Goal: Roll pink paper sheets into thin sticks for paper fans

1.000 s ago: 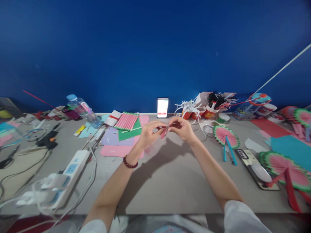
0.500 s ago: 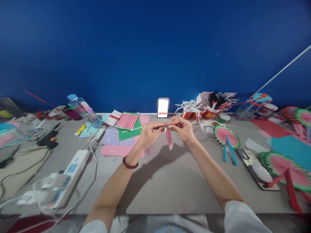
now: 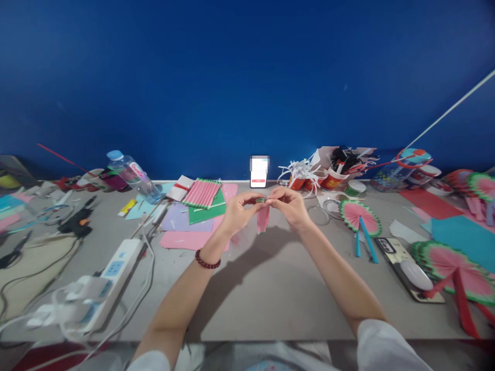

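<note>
My left hand (image 3: 236, 210) and my right hand (image 3: 291, 205) meet above the middle of the grey table (image 3: 270, 288), fingers pinched together. Between them they hold the green-edged top of a folded pink paper strip (image 3: 263, 217), which hangs down from the fingertips. A dark red bead bracelet (image 3: 207, 260) sits on my left wrist. A pleated pink sheet with green edge (image 3: 202, 192) lies on green paper behind my left hand. An opened pink watermelon paper fan with blue sticks (image 3: 360, 219) lies to the right of my right hand.
A phone (image 3: 259, 171) leans on the blue wall. Water bottle (image 3: 133, 175), glue gun (image 3: 73, 223) and power strip with cables (image 3: 112, 275) lie left. Cups of supplies (image 3: 332, 172), another phone with a mouse (image 3: 413, 270) and stacked paper fans (image 3: 452, 263) lie right.
The pink strip was bunched between the fingers, then hung down long and slanted; now it hangs shorter and straighter. Both hands stay almost in place.
</note>
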Motion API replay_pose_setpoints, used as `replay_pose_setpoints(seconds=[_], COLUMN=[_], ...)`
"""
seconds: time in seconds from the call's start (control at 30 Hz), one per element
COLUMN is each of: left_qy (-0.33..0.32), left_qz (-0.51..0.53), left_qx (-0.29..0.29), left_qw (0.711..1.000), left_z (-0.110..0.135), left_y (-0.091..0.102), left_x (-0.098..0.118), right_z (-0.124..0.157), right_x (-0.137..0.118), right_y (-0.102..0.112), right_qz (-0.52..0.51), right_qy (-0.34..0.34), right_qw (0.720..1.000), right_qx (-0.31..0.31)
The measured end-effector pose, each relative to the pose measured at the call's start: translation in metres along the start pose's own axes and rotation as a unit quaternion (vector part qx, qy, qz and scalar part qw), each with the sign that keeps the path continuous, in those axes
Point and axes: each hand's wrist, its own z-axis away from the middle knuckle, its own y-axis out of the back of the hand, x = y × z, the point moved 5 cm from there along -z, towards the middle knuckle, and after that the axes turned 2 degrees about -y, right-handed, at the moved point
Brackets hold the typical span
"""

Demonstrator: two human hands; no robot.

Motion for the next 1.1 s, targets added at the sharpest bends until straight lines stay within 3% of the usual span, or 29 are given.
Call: replay_pose_setpoints(seconds=[0.1,0.27,0.53,0.7,1.1], left_qy=[0.014,0.021,-0.064,-0.028,0.048], left_qz=[0.022,0.032,-0.033,0.023,0.142], left_qx=[0.001,0.029,0.02,0.014,0.005], left_qw=[1.0,0.999,0.997,0.999,0.989], left_z=[0.0,0.0,0.001,-0.001,-0.002], left_y=[0.0,-0.001,0.003,0.006,0.0], left_x=[0.001,-0.001,0.005,0.002,-0.008], right_z=[0.001,0.0,-0.001,0.0,0.009], right_x=[0.005,0.003,-0.006,-0.012,-0.019], right_y=[-0.001,0.0,0.0,0.001,-0.004], right_qz=[-0.023,-0.011,0.041,0.085,0.106], right_qy=[-0.035,-0.027,0.022,0.074,0.112], right_qw=[0.999,0.999,0.996,0.991,0.987], right_qx=[-0.017,-0.04,-0.073,-0.065,-0.052])
